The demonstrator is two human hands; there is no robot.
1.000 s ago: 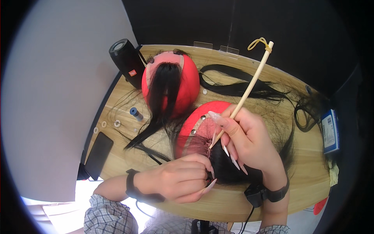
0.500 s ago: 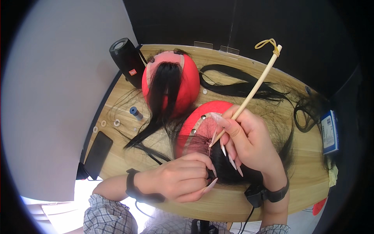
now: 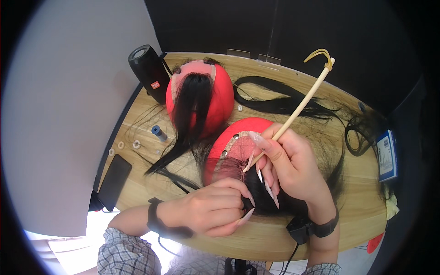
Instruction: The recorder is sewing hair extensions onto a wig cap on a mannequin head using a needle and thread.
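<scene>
My right hand (image 3: 293,162) is closed in a pen-like grip round a pale wooden stick (image 3: 305,101), a hair-ventilating needle by its look, with a tan rubber band (image 3: 326,57) at its upper end. The stick's low end touches the mesh wig cap (image 3: 239,147) on the near red head form (image 3: 250,123); its fine tip is too small to see. Black hair (image 3: 268,199) hangs from the cap under both hands. Beside the tip, my left hand (image 3: 208,206) is curled with thumb and forefinger pinching dark hair. Dark straps sit on both wrists.
Behind stands a second red head form (image 3: 224,98) with black hair. A black speaker (image 3: 149,73), blue thread spool (image 3: 159,133), small rings (image 3: 136,144) and a phone (image 3: 115,182) lie left. A hair bundle (image 3: 275,87) and blue-white box (image 3: 387,156) lie right. Partitions enclose the table.
The stick's low end has shifted slightly left and down with my right hand. The near head form has moved slightly left. The rubber band has swung. My left hand keeps its pinch.
</scene>
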